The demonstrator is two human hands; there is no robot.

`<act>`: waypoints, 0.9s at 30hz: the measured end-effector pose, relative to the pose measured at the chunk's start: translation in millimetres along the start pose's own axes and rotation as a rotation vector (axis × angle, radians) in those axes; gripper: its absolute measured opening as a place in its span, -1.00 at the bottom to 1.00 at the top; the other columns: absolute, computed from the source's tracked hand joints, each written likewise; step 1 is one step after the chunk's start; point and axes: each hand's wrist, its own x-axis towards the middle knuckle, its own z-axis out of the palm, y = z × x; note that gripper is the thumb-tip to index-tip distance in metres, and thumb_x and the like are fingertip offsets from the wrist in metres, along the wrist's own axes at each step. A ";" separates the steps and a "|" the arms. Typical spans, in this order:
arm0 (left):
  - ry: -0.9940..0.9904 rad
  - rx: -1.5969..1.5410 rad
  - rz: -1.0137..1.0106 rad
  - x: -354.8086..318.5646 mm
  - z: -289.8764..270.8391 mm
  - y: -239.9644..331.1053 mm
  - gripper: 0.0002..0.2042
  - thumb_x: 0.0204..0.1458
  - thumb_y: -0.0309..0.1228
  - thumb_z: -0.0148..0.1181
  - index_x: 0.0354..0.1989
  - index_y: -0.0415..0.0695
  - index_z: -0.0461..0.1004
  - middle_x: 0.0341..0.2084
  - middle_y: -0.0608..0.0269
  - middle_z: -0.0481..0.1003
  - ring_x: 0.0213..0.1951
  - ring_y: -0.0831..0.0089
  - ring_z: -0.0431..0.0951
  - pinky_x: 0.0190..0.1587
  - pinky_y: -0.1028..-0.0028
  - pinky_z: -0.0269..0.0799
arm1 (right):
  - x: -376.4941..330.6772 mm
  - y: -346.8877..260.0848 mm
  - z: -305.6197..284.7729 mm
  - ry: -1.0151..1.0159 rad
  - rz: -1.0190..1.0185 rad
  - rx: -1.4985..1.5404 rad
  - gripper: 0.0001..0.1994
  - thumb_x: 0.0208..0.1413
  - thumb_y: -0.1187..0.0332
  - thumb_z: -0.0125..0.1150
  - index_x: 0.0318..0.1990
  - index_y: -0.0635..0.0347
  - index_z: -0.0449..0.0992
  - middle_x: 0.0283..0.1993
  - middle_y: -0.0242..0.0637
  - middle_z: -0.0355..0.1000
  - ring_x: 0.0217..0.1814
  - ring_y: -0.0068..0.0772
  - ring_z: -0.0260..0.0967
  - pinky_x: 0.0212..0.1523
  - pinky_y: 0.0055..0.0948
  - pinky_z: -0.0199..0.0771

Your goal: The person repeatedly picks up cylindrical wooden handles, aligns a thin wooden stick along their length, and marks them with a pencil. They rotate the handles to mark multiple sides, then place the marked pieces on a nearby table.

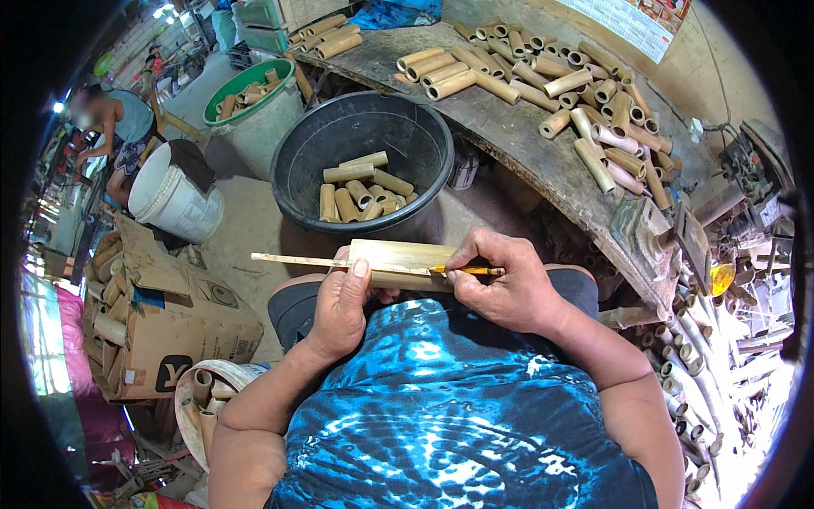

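Above my lap lies a pale bamboo tube [398, 253], level and held from its left end by my left hand [342, 305]. My left thumb presses a thin wooden strip [292, 259] along the tube's side; the strip sticks out well to the left. In my right hand [504, 280] a yellow pencil [462, 271] is pinched between thumb and fingers. Its tip points left and meets the tube near the strip's right end. The undersides of the tube and my left fingers are mostly hidden.
Ahead stands a black tub [365, 106] with cut bamboo tubes in it. A workbench [509, 131] carries many more. To the left are a green-rimmed bin [254, 127], a white bucket [174, 204] and a cardboard box [195, 331]. Another person [127, 119] works at far left.
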 end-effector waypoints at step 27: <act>0.054 0.053 0.026 -1.5 6.1 1.2 -0.64 0.36 -0.13 -0.25 -0.01 -0.19 0.28 -0.29 0.26 0.47 -0.32 0.61 0.46 -0.25 0.60 0.43 | 8.8 -10.7 13.1 0.017 0.032 0.009 -0.88 -0.02 0.44 0.22 -0.33 0.26 0.45 -0.41 -0.12 0.49 -0.36 -0.30 0.53 -0.32 -0.37 0.49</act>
